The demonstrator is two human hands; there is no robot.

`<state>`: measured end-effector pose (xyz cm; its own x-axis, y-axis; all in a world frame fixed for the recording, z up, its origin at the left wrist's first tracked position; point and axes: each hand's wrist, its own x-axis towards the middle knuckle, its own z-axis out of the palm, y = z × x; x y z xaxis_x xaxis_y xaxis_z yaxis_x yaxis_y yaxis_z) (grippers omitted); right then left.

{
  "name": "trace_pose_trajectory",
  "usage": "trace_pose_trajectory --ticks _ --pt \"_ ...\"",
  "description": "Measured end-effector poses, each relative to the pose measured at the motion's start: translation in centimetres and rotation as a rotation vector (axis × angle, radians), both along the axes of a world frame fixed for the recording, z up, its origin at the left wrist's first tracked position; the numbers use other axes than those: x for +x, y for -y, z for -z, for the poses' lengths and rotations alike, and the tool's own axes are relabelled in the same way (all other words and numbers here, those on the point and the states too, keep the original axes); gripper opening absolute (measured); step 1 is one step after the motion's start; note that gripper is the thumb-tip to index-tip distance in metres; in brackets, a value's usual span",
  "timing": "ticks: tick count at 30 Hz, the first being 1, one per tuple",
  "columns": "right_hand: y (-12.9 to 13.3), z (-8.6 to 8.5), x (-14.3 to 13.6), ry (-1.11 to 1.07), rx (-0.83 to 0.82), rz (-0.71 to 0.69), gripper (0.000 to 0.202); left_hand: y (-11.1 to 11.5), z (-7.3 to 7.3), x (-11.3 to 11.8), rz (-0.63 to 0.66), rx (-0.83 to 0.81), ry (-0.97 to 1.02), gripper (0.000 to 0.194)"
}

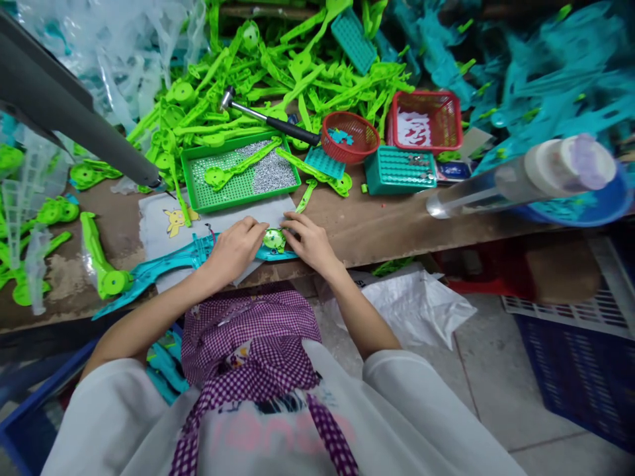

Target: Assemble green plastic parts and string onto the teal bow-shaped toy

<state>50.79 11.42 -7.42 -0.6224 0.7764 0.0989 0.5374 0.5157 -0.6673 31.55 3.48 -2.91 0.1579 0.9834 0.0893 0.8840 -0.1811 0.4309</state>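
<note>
A long teal plastic part (171, 259) lies along the table's front edge, with a round green plastic piece (274, 240) set on its right end. My left hand (237, 246) rests over the teal part, its fingers drawn together and the tips at the left side of the green piece. From the other side, my right hand (311, 243) has bent fingers and thumb closed at the green piece's right edge. Both palms are turned away, so the exact grip is partly hidden. Just beyond my right fingertips lies a small green strip (306, 196).
Behind my hands stands a green tray (193, 194) of small metal pieces. A hammer (270, 121) lies across the green parts pile (223, 73). Red baskets (364, 151), a teal box (399, 172) and a clear bottle (489, 182) stand rightward. A grey arm (84, 109) slants in from upper left.
</note>
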Motion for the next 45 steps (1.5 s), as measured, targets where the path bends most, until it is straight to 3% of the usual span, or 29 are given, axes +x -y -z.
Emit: trace_pose_trajectory --ticks 4,6,12,20,23,30,39,45 --pt "-0.1 -0.3 -0.1 0.006 -0.015 0.005 0.027 0.0 0.2 -0.2 -0.05 -0.202 0.34 0.033" --pt "-0.1 -0.4 -0.1 0.0 -0.02 0.001 0.028 0.2 0.5 -0.2 -0.05 -0.246 0.404 0.031" --pt "-0.1 -0.5 -0.1 -0.014 -0.034 0.014 0.021 1.1 1.0 0.2 -0.092 -0.094 0.154 0.03" --pt "0.0 -0.5 -0.5 0.02 -0.036 0.053 0.017 1.1 2.0 -0.6 -0.011 -0.094 -0.011 0.029" --pt "0.0 -0.6 -0.4 0.02 -0.049 0.041 0.015 0.9 1.8 -1.0 0.014 -0.132 0.028 0.031" --pt "-0.5 -0.8 -0.3 -0.032 -0.085 0.035 0.016 0.1 0.9 -0.1 0.05 -0.257 0.321 0.025" --pt "-0.8 -1.2 -0.4 0.0 -0.087 0.009 0.008 0.6 1.3 -1.1 0.01 -0.165 0.149 0.03" --pt "-0.9 -1.2 -0.1 0.015 -0.101 -0.037 0.01 0.3 2.0 -1.6 0.013 -0.201 0.04 0.031"
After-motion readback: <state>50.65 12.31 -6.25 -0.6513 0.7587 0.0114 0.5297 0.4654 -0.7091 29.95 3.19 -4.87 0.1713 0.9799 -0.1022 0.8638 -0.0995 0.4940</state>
